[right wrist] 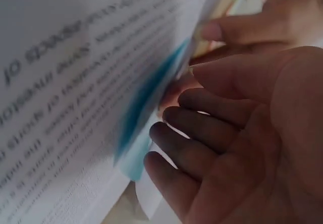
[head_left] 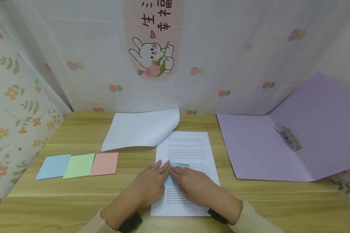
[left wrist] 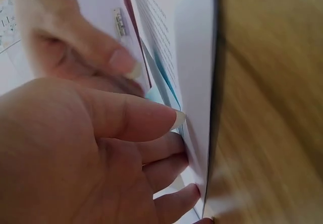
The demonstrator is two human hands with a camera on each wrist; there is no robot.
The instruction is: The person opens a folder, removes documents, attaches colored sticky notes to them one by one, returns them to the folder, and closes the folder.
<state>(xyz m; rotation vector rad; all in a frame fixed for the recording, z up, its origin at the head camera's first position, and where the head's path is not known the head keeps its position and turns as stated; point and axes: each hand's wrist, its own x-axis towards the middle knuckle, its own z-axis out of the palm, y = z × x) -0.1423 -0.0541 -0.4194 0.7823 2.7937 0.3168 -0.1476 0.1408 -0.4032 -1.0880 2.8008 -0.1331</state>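
A light blue sticky note [head_left: 171,180] lies on a printed sheet [head_left: 186,208], its upper right part lifted a little off the text. My left hand [head_left: 150,184] rests fingertips at the note's left edge, fingers fairly straight. From the other side my right hand [head_left: 196,186] lays extended fingers over the note and covers much of it. The fingertips of both hands meet near its top left. In the right wrist view the blue note [right wrist: 146,103] stands up from the page beside the right hand's slightly bent fingers [right wrist: 192,153].
Left on the wooden table lie blue [head_left: 53,166], green [head_left: 79,165] and pink [head_left: 104,164] sticky note pads. Behind the page, a white sheet [head_left: 140,129] with a curled edge overlaps its corner. An opened purple folder [head_left: 250,145] with a metal clip [head_left: 290,138] stands right.
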